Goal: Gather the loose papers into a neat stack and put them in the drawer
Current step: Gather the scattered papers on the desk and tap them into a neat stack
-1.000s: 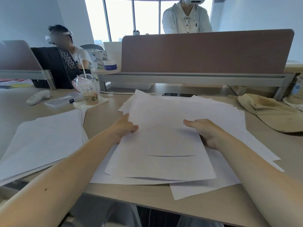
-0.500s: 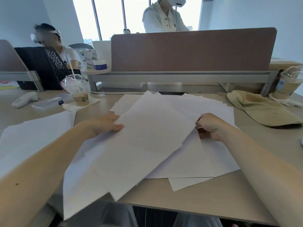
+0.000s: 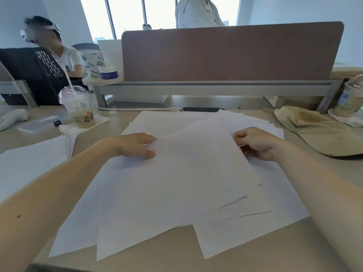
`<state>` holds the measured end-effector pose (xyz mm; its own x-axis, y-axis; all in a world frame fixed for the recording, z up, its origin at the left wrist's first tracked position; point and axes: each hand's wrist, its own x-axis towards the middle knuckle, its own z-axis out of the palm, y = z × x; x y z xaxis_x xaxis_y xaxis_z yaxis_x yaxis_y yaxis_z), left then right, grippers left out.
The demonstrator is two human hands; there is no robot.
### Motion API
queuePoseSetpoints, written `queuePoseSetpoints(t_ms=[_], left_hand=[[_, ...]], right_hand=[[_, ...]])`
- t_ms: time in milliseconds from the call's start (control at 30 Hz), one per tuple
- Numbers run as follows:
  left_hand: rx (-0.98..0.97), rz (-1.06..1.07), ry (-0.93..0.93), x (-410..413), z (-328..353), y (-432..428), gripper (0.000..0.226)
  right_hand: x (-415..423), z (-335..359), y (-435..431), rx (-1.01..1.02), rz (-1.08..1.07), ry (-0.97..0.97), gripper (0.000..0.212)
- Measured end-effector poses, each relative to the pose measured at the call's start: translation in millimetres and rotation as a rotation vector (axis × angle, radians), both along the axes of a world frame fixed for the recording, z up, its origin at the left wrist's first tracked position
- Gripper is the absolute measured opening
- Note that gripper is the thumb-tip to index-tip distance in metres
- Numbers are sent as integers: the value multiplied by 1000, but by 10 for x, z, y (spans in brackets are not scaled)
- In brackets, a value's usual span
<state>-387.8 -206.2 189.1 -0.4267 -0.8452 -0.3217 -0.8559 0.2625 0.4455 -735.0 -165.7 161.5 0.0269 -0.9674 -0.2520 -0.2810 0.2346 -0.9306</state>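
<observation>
The papers [image 3: 176,183] lay fanned and askew across the desk [image 3: 245,258] in front of the person. The left hand [image 3: 135,145] pinched the top sheet's left edge, thumb over, fingers curled. The right hand [image 3: 255,143] gripped its right edge, fingers closed. A cap [image 3: 314,126] sat to the right, a cup [image 3: 80,108] to the left.

Desk [image 3: 255,258] front edge bare, open approach. Left blocked by drink cup [image 3: 81,107] and second paper stack [image 3: 29,165]; right by cap [image 3: 318,130] and another cup [image 3: 351,99]. Divider panel [image 3: 229,54] closes the back.
</observation>
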Motion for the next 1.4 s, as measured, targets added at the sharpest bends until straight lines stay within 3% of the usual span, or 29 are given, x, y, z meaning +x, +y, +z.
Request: queuePoseSetpoints(t_ms=[233,333,400,533,600,667,767,900,1000,1133,1233,1300,1400], left_hand=[[-49,-124,44,-249,54,-317,14],[-32,-121,121,-263,37,-338,27],[-77,-14,213,-224,65,-342,44],[-88,334,540,-75,158,-399,17],[-34,459,655,-64,176,-381,11],[51,487,734,-119,158,-360,15],[127,528,818,-279,114,-321,20],[138,567,876,-603,55,-333,26],[131,399,733,-916,74,-314,34],[62,106,189,-1134,41,-227,44],[-3,-39,-110,-1262,-35,-73,58],[-84,-86,-208,-1363,-80,39,69],[-17,-95,-175,-1420,-131,82,48]], right_hand=[[21,207,-259,-5,60,-36,40],[27,262,-265,-45,17,-79,30],[1,281,-231,-47,-76,-222,22],[-97,251,-141,53,-92,-454,78],[-26,205,-98,77,-25,-494,93],[152,201,-39,47,9,-453,79],[381,203,-6,-12,-39,-329,38],[366,216,-39,-29,-179,-255,30],[3,232,-26,-32,-386,-79,28],[-589,215,210,39,-541,134,25],[-843,188,440,110,-607,124,25],[-917,199,562,108,-640,106,26],[-959,225,714,98,-647,99,26]])
